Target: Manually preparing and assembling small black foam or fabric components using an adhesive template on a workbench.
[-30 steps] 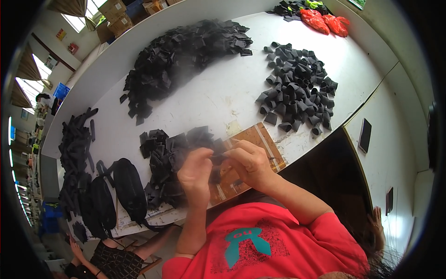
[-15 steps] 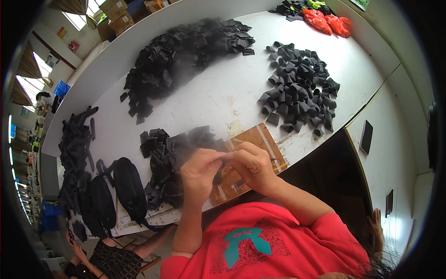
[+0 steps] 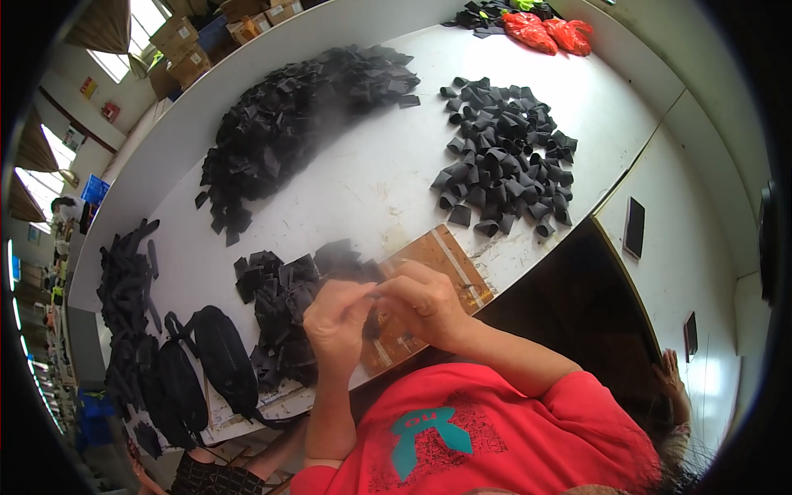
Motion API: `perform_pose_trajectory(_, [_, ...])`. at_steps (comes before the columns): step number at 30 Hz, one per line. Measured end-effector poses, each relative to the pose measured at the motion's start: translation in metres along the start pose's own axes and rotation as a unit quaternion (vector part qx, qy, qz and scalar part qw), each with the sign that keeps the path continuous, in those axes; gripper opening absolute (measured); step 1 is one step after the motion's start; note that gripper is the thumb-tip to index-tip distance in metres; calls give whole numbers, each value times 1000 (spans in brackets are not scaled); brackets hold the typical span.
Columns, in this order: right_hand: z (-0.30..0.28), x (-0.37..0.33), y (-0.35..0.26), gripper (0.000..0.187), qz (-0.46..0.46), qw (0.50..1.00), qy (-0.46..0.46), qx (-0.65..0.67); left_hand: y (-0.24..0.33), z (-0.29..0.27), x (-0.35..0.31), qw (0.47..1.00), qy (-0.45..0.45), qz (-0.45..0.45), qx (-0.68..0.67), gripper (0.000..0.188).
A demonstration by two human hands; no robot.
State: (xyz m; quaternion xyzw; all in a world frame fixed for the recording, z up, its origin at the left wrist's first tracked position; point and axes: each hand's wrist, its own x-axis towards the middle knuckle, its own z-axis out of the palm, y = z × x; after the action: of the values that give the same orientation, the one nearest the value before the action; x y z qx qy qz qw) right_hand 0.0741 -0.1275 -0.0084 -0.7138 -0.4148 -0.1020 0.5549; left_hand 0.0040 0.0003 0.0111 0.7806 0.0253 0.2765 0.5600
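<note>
My left hand (image 3: 337, 320) and my right hand (image 3: 429, 305) meet fingertip to fingertip above the near table edge. Both are closed in a pinch on a small black fabric piece (image 3: 372, 323), mostly hidden by the fingers. Beneath my right hand lies a brown board (image 3: 450, 257) with pale strips across it. Just left of my left hand is a heap of flat black fabric pieces (image 3: 280, 309), partly blurred toward its right end. Farther right, a group of black pieces folded into loops (image 3: 503, 157) is spread on the white table (image 3: 346, 194).
A large pile of black pieces (image 3: 289, 115) covers the far left. Black rolled strips (image 3: 128, 289) and black pouches (image 3: 223, 355) lie at left. Red plastic bags (image 3: 532, 33) sit at the back. Two phones (image 3: 634, 227) rest at right, near another person's hand (image 3: 672, 379).
The whole view has shifted a little, so the table's contents sit slightly differently in the picture. My hands stay pinched together over the board's left side.
</note>
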Motion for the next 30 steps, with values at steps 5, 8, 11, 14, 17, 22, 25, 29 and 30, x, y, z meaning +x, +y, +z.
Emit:
perform_pose_trajectory(5, [17,-6,3,17,-53,997,53,5,-4,-2,-7,999,32,-6,-27,14])
perform_pose_trajectory(8, [18,-10,5,18,-40,997,69,0,-6,1,-6,1000,24,9,-15,9])
perform_pose_trajectory(11, [14,-6,0,18,-36,997,65,-3,-7,5,-8,999,31,11,-14,8])
perform_pose_trajectory(14, [16,-5,-2,17,-37,997,69,-3,-9,6,-11,997,71,11,-15,7])
perform_pose_trajectory(17, [18,-9,3,17,-41,997,58,-1,-9,6,-11,998,59,6,-25,7])
perform_pose_trajectory(22, [19,-10,8,16,-50,996,69,10,-4,12,-13,995,79,-44,-34,7])
perform_pose_trajectory(25, [19,-15,12,14,-41,997,70,8,-12,8,-20,993,50,-96,-49,6])
perform_pose_trajectory(29, [20,-38,23,12,6,999,35,-22,-17,7,-28,995,50,-87,12,11])
perform_pose_trajectory(30, [19,-46,28,11,33,998,24,-42,-17,9,-27,995,49,-78,24,13])
